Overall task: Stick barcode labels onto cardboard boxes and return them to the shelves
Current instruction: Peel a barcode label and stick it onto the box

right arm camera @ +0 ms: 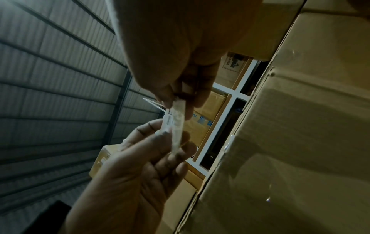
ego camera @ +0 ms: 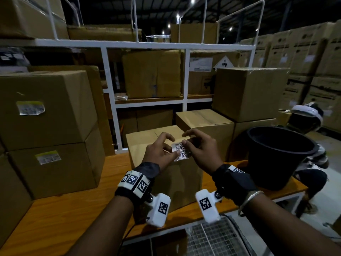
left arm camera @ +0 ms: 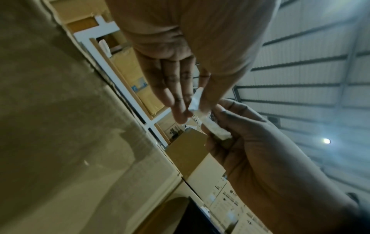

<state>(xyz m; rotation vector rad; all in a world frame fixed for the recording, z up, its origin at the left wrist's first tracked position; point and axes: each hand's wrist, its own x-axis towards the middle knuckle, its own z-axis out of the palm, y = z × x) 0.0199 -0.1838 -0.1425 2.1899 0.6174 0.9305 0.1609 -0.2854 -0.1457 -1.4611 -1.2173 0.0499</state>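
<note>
So both hands are up over the cardboard box [ego camera: 162,174] sitting in the middle of the wooden bench [ego camera: 73,206], working one barcode label [ego camera: 181,151] between them. The left hand [ego camera: 159,150] pinches the label's left edge with thumb and fingertips, other fingers fairly straight. The right hand [ego camera: 200,146] pinches the right edge between thumb and forefinger, rest of the fingers loosely curled. The label is held just above the box's top front edge, not stuck down yet (from the wrist views it looks like a thin strip seen edge-on, can't tell if backing is peeling off it).

Around it: two stacked boxes [ego camera: 49,126] on the left of the bench already carry labels, a black bucket [ego camera: 276,157] stands on the right end, more plain boxes sit behind, and the white shelf frame [ego camera: 110,80] at the back holds more cartons. Another person [ego camera: 311,145] is crouched past the bucket
</note>
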